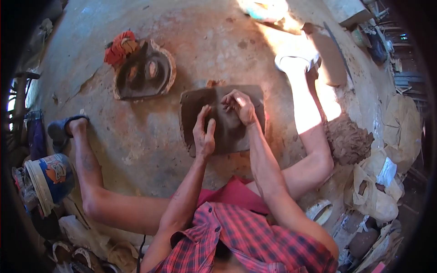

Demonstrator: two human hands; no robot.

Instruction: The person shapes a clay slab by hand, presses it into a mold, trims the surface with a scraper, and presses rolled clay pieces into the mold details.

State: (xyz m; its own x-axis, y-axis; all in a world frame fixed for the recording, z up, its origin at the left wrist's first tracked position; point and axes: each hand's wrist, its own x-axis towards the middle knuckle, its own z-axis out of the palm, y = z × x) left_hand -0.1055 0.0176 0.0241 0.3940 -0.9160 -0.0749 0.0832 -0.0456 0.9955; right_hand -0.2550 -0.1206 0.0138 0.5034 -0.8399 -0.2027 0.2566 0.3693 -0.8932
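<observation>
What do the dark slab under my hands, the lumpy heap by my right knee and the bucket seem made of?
The slab: probably damp clay, smooth, dark and faintly shiny. The heap: likely clay too, matte and rough, with torn-looking lumps. The bucket: seemingly smooth plastic, from its thick pale rim.

Our floor (150, 154), grey with reddish stains.
We have a slab (227, 122) under our left hand (204, 134) and right hand (241, 107), a basin (142, 86) beyond the left, and a heap (349, 139) right of the right.
</observation>
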